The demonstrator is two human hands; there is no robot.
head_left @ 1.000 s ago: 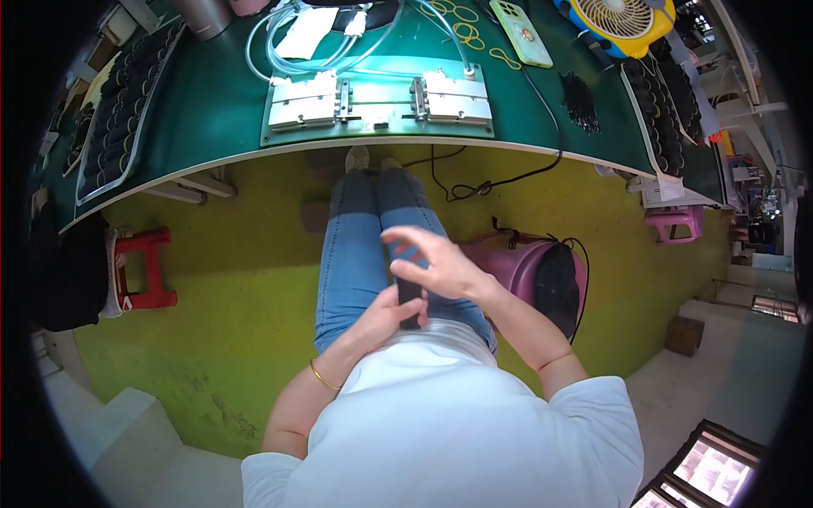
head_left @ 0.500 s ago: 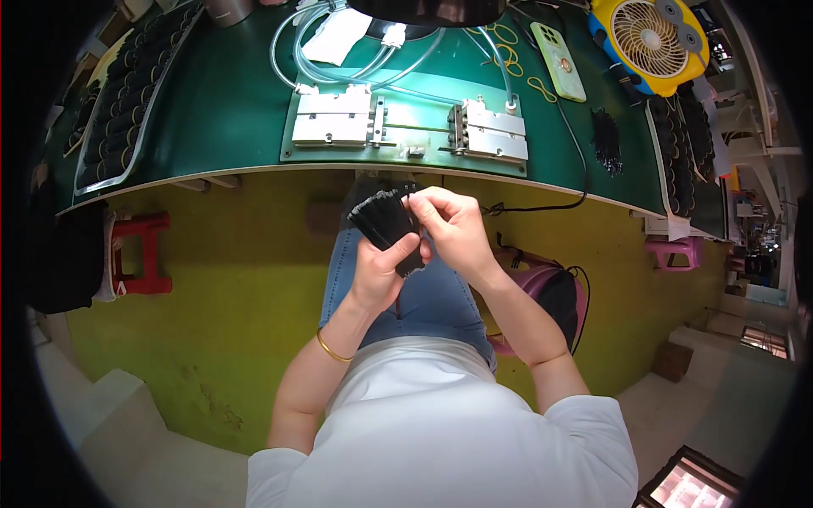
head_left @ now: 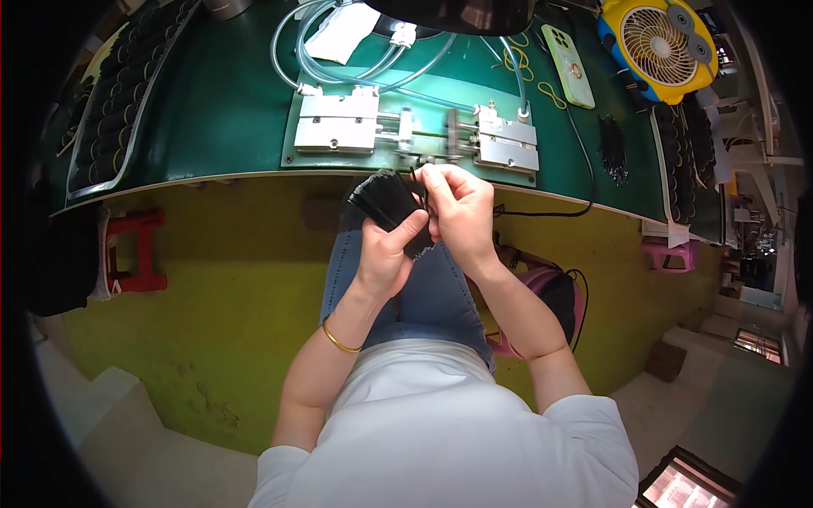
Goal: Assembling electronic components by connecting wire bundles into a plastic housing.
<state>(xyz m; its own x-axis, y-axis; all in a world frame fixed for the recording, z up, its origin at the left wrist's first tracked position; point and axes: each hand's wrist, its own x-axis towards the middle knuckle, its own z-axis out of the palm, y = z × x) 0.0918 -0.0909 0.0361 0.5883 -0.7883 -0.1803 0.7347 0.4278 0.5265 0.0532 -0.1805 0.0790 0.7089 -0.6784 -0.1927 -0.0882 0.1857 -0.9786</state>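
Observation:
My left hand (head_left: pixel 388 254) is closed round a fanned bundle of thin black strands (head_left: pixel 385 199) with pale tips, its thumb lying across them. Beside it, my right hand (head_left: pixel 464 207) pinches a single black strand (head_left: pixel 415 174) between thumb and fingertips. That strand's upper end reaches toward the middle of a metal fixture at the bench edge. The fixture has a left pneumatic cylinder (head_left: pixel 334 127) and a right pneumatic cylinder (head_left: pixel 506 140) on a flat plate (head_left: pixel 339 161). Their rods are out, and the blocks between them look smeared by motion.
Clear air hoses (head_left: pixel 292 63) loop behind the fixture, near a white cloth (head_left: pixel 341 34). On the green bench (head_left: pixel 212 93) lie a tray of black bundles (head_left: pixel 110 127) at left, and a phone (head_left: pixel 569 68), a yellow fan (head_left: pixel 665 46) and loose black strands (head_left: pixel 611 148) at right. Stools stand below.
Both cylinders' rods have come out, bringing the blocks closer together. My hands have shifted slightly right, the right one a little up toward the fixture. The view has moved slightly.

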